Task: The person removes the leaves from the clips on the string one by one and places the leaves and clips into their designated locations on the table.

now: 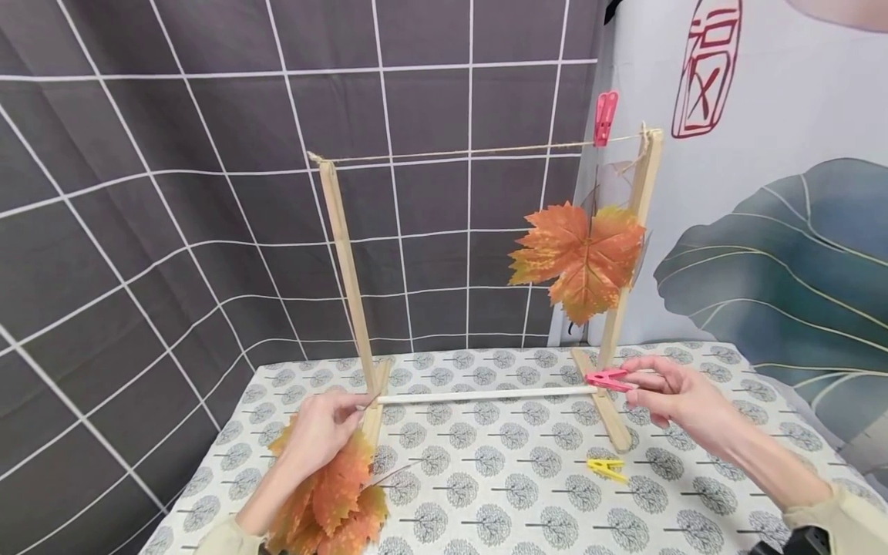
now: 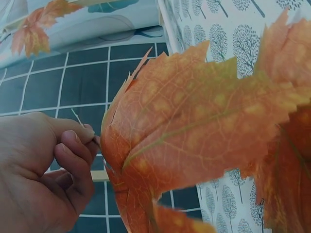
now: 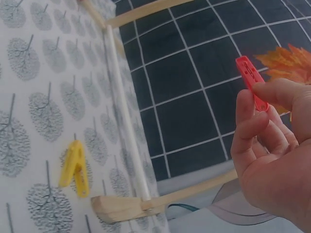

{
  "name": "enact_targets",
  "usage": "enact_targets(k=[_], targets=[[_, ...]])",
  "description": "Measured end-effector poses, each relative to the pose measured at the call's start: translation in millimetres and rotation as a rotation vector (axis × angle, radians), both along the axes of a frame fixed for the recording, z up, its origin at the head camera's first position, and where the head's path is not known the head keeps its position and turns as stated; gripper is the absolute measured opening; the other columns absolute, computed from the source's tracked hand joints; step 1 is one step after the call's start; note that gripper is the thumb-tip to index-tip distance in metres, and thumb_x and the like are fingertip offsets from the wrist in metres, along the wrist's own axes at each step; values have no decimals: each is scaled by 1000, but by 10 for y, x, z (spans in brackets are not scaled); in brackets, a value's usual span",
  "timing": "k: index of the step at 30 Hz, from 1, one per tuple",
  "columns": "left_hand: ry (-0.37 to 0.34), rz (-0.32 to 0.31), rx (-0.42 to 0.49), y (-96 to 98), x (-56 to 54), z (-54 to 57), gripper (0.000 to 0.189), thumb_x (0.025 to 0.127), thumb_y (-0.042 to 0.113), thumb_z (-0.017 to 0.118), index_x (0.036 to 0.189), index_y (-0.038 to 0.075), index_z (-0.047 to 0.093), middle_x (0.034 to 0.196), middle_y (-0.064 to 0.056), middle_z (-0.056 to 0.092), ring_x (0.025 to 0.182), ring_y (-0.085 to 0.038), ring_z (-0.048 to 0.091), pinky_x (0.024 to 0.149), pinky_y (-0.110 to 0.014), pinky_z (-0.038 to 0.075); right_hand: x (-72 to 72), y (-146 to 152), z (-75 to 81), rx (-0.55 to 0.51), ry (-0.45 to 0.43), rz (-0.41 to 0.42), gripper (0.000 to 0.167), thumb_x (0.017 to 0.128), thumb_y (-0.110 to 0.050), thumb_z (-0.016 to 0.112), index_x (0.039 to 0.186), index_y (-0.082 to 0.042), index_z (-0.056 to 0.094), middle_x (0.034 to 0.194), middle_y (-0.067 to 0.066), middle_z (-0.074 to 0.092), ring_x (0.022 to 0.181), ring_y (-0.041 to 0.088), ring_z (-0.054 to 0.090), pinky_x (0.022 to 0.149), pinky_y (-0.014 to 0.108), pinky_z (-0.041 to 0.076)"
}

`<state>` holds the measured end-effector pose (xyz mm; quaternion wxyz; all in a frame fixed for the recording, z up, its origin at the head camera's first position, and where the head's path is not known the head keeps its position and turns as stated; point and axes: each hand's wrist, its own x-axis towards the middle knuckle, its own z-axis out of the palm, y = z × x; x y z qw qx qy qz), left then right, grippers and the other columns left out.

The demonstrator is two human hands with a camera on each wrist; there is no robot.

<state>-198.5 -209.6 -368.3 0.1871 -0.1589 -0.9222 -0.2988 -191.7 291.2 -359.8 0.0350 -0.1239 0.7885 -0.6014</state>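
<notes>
My left hand (image 1: 324, 432) pinches the thin stem of an orange maple leaf (image 2: 194, 116) between thumb and fingers, left of the frame's left post. In the head view that leaf hangs below the hand, overlapping other leaves at the table's front left. My right hand (image 1: 673, 393) pinches a pink clothespin (image 1: 608, 379) by the thumb and fingertips, in front of the right post. Another pink clothespin (image 1: 606, 118) clips a second maple leaf (image 1: 586, 258) by its stem to the string (image 1: 458, 153), near the right post.
A yellow clothespin (image 1: 607, 469) lies on the tree-print tablecloth (image 1: 486, 493). The wooden frame has a left post (image 1: 347, 270), a right post (image 1: 641, 181) and a white rod (image 1: 486, 395) between its feet. Behind it hangs a dark grid curtain (image 1: 430, 100).
</notes>
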Motion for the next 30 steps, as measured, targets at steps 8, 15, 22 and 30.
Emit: enact_targets(k=[8,15,22,30], targets=[[-12,-3,-9,-32,37,-29,27,79,-7,74,100,10,79,82,-1,71,59,-6,50,51,-24,43,65,34,-131,-7,-10,-16,30,96,-6,65,120,-22,60,97,2,73,56,18,49,50,32,40],[-44,-4,-31,-53,63,-78,29,79,-8,74,101,11,79,86,-7,73,52,-4,46,44,-24,40,100,96,-279,-62,-42,37,33,97,-3,61,119,-27,61,99,1,73,56,14,49,49,32,38],[-42,15,-53,-58,80,-129,30,77,-9,74,99,11,80,85,-5,72,55,-7,45,47,-24,41,136,110,-391,-57,-67,30,32,97,-5,63,119,-28,62,99,3,73,56,14,49,51,30,42],[-57,11,-69,-68,93,-187,30,76,-9,75,98,11,80,80,0,68,55,-7,44,46,-24,41,171,118,-496,-44,-120,18,30,97,-8,64,117,-31,62,100,6,73,56,14,48,51,31,41]])
